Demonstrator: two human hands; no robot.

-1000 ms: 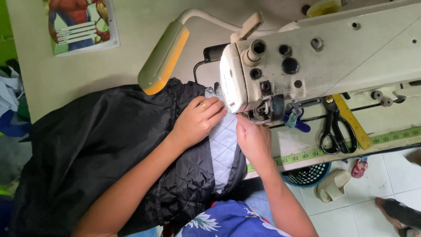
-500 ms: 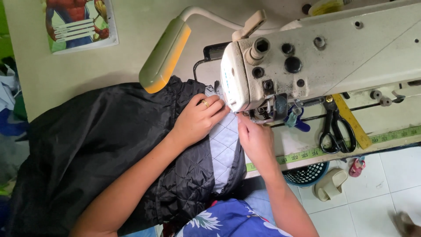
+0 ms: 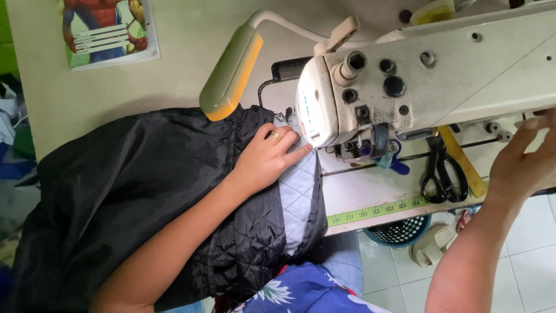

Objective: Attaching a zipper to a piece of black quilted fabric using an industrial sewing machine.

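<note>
My left hand lies flat on the black quilted fabric, fingers pointing at the needle area under the head of the cream sewing machine. A ring shows on one finger. A pale grey quilted lining shows beside that hand. My right hand is lifted at the right end of the machine, fingers spread and touching its side; nothing is held in it.
A yellow-green lamp hangs over the fabric. Black scissors and a yellow ruler lie on the table behind a measuring tape on its edge. A picture book lies far left. A teal basket stands on the tiled floor.
My right hand left the fabric beside the needle and swung out to the right end of the machine. The left hand stayed on the fabric.
</note>
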